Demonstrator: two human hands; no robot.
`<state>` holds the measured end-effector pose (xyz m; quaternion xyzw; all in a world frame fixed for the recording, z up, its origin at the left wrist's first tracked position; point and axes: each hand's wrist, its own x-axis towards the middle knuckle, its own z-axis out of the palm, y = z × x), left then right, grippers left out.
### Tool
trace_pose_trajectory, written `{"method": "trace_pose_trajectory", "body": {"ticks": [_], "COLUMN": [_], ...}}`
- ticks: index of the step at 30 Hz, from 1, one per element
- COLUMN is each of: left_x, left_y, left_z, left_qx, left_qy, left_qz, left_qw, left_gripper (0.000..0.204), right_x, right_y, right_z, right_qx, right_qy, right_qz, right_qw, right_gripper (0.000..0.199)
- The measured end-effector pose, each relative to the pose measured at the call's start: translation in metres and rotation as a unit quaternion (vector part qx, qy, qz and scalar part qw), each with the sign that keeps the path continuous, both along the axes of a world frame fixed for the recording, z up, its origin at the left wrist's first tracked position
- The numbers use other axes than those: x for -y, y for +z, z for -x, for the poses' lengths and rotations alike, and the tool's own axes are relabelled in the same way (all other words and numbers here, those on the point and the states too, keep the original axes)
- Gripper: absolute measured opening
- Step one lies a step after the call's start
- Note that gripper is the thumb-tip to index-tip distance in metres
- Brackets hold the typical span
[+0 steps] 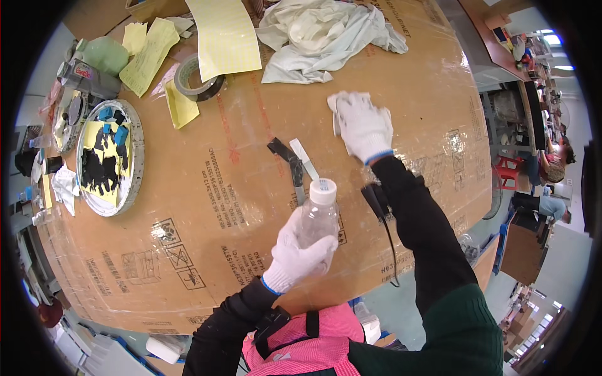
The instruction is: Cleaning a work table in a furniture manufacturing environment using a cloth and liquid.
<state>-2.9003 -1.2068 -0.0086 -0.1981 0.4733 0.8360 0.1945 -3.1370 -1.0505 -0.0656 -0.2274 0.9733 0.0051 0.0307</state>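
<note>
Left hand [296,254] is gripping the bottle [320,217] around its lower body, wrapped closed with the cap [323,192] clear above, while right hand [362,128] is lying palm-down over the cardboard [433,113], its hold hidden, so indeterminable.

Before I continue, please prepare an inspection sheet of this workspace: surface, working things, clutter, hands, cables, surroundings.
Surface: brown printed cardboard.
Job's things: clear rounded bottle, white cap on.
Clutter: grey tape roll, yellow paper sheet, crumpled white cloth, black strip, white strip, round white tray with black smears inside.
Left hand: white knitted glove, holding the bottle.
Right hand: white knitted glove, low over the cardboard; anything beneath mostly hidden.
Cables: black cable beside right forearm.
Surroundings: red stool, co-worker in blue top, beyond the right side.
</note>
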Motion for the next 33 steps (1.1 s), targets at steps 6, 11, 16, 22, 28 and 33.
{"method": "trace_pose_trajectory", "body": {"ticks": [6,11,16,22,28,33], "left_x": [-0.022,-0.027,-0.032,-0.069,-0.089,-0.079], "left_y": [-0.011,-0.017,-0.025,-0.042,-0.046,-0.055], "left_z": [0.003,0.021,0.061,0.081,0.041,-0.008], "left_qx": [0.015,0.019,0.040,0.127,0.212,0.216], "left_qy": [-0.023,-0.016,0.014,0.020,0.094,0.056], "left_qz": [-0.026,-0.021,-0.037,-0.109,-0.198,-0.153], "left_qw": [0.999,0.999,0.998,0.986,0.952,0.963], "left_gripper": [0.056,0.047,0.043,0.038,0.047,0.043], "right_x": [0.000,-0.008,-0.001,-0.025,-0.021,0.009], "right_y": [0.000,0.002,-0.001,-0.009,-0.009,0.019], "right_z": [0.031,0.006,0.026,0.060,0.058,0.032], "right_qx": [-0.037,-0.005,-0.025,0.029,-0.007,0.114], "right_qy": [0.011,0.030,0.037,0.004,-0.005,0.008], "right_qz": [0.000,0.009,0.023,0.123,0.054,0.135], "right_qw": [0.999,1.000,0.999,0.992,0.998,0.984], "right_gripper": [0.032,0.028,0.023,0.026,0.038,0.024]}}
